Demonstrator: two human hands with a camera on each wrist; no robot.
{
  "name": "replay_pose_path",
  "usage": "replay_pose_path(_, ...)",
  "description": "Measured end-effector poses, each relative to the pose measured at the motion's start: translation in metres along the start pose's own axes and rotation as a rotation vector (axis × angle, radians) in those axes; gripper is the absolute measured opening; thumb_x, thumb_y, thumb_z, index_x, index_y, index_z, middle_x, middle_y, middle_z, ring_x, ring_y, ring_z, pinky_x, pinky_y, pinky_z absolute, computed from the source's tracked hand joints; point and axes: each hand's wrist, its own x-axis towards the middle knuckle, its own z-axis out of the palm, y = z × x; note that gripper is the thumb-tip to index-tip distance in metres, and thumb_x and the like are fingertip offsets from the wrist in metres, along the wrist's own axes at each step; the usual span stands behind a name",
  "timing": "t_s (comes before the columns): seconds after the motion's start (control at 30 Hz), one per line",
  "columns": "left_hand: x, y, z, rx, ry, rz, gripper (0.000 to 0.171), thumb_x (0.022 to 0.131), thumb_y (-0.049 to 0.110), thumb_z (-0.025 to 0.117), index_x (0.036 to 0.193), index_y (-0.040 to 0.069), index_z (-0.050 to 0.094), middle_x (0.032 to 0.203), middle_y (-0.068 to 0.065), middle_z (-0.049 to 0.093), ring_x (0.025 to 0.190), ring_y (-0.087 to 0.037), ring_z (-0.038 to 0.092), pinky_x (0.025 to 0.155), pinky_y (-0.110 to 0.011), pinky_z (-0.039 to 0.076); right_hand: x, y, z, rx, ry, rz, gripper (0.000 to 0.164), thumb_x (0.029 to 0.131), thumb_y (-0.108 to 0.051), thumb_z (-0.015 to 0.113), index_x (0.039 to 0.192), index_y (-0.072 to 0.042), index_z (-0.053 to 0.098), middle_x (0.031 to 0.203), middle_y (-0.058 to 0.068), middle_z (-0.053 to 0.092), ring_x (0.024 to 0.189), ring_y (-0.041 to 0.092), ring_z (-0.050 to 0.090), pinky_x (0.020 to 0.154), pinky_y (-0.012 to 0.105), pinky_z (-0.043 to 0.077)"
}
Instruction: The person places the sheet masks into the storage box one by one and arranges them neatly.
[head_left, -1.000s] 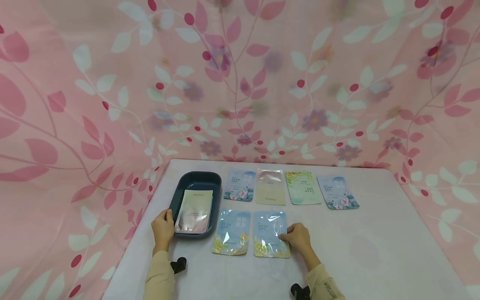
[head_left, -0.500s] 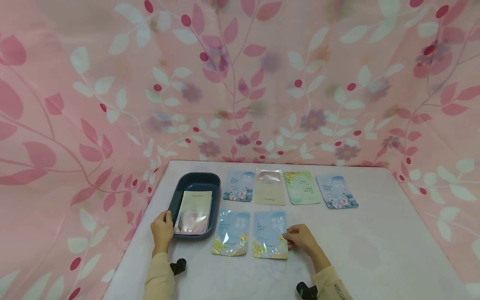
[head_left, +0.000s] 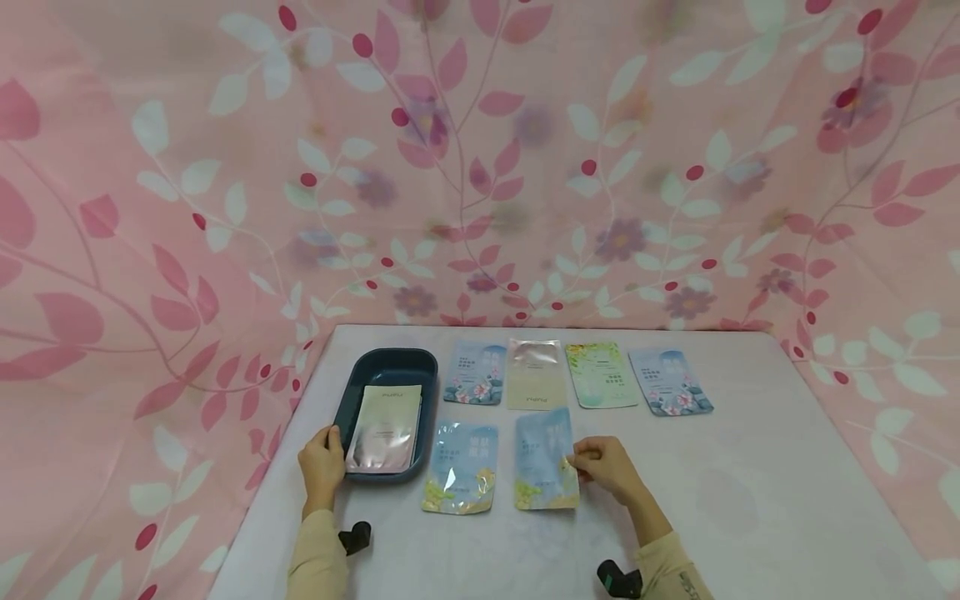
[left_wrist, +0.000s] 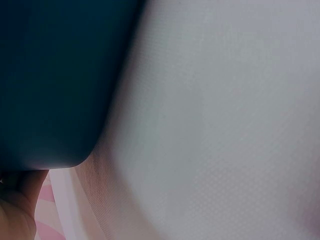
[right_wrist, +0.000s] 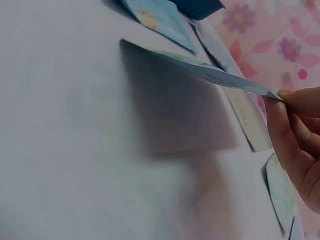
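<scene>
My right hand [head_left: 609, 468] pinches the right edge of a light blue face mask packet [head_left: 542, 458] between thumb and fingers. In the right wrist view that packet is seen edge-on, raised above the white cloth with its shadow below. My left hand [head_left: 322, 467] grips the left rim of a dark blue tray [head_left: 427, 417]; the left wrist view shows the fingers partly hidden by the tray wall. Inside the tray lies a pale gold and pink packet [head_left: 386, 425], on top of another whose edge peeks out. A second light blue packet [head_left: 460, 467] lies flat between the tray and the raised one.
Along the back lie a blue floral packet [head_left: 475, 373], a gold packet [head_left: 536, 375], a green packet [head_left: 602, 375] and another blue floral packet [head_left: 670, 382]. The white table [head_left: 750, 467] ends at a pink floral curtain [head_left: 480, 167]. Black wrist devices [head_left: 619, 578] sit by the sleeves.
My right hand has lifted the light blue packet off the table, and it now tilts up. The left hand still holds the tray's rim. The view has shifted slightly.
</scene>
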Motion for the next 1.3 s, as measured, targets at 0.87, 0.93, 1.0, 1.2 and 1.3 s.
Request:
replay_pose_path(0.87, 0.0, -0.001, 0.0, -0.002, 0.029, 0.021, 0.031, 0.097, 0.008, 0.044, 0.106, -0.016, 0.061, 0.105, -0.035, 0.061, 0.1, -0.052, 0.055, 0.089, -0.058, 0.041, -0.005, -0.069, 0.006, -0.083, 0.0, -0.179, 0.012, 0.089, 0.007, 0.053, 0.091, 0.018, 0.055, 0.068, 0.028, 0.061, 0.064, 0.038, 0.065, 0.061, 0.048, 0.055)
replay_pose_path(0.93, 0.0, -0.001, 0.0, -0.003, 0.028, 0.021, 0.03, 0.097, 0.008, 0.045, 0.106, -0.015, 0.061, 0.105, -0.035, 0.061, 0.1, -0.051, 0.055, 0.089, -0.058, 0.041, -0.003, -0.071, 0.008, -0.085, 0.014, -0.184, 0.012, 0.089, 0.006, 0.054, 0.091, 0.018, 0.055, 0.068, 0.028, 0.062, 0.065, 0.038, 0.065, 0.062, 0.049, 0.055)
replay_pose_path(1.0, 0.0, -0.001, 0.001, -0.001, 0.024, 0.018, 0.03, 0.097, 0.008, 0.044, 0.107, -0.015, 0.061, 0.106, -0.035, 0.061, 0.101, -0.051, 0.055, 0.09, -0.058, 0.041, 0.002, -0.068, 0.009, -0.09, 0.038, -0.18, 0.014, 0.089, 0.005, 0.055, 0.093, 0.018, 0.057, 0.072, 0.026, 0.065, 0.065, 0.034, 0.066, 0.062, 0.045, 0.055)
replay_pose_path(1.2, 0.0, 0.0, 0.001, -0.006, 0.015, 0.013, 0.031, 0.098, 0.008, 0.044, 0.108, -0.016, 0.06, 0.107, -0.035, 0.06, 0.102, -0.051, 0.055, 0.09, -0.058, 0.042, 0.017, -0.058, 0.015, -0.068, 0.104, -0.169, 0.019, 0.088, 0.003, 0.058, 0.101, 0.016, 0.06, 0.079, 0.021, 0.069, 0.065, 0.024, 0.067, 0.061, 0.033, 0.056)
replay_pose_path(1.3, 0.0, 0.0, 0.0, -0.004, 0.018, 0.014, 0.031, 0.098, 0.008, 0.044, 0.107, -0.016, 0.06, 0.106, -0.035, 0.06, 0.101, -0.051, 0.055, 0.09, -0.058, 0.042, 0.022, -0.06, 0.02, -0.041, 0.113, -0.18, 0.018, 0.087, 0.003, 0.059, 0.1, 0.016, 0.06, 0.08, 0.021, 0.069, 0.065, 0.022, 0.066, 0.061, 0.032, 0.056)
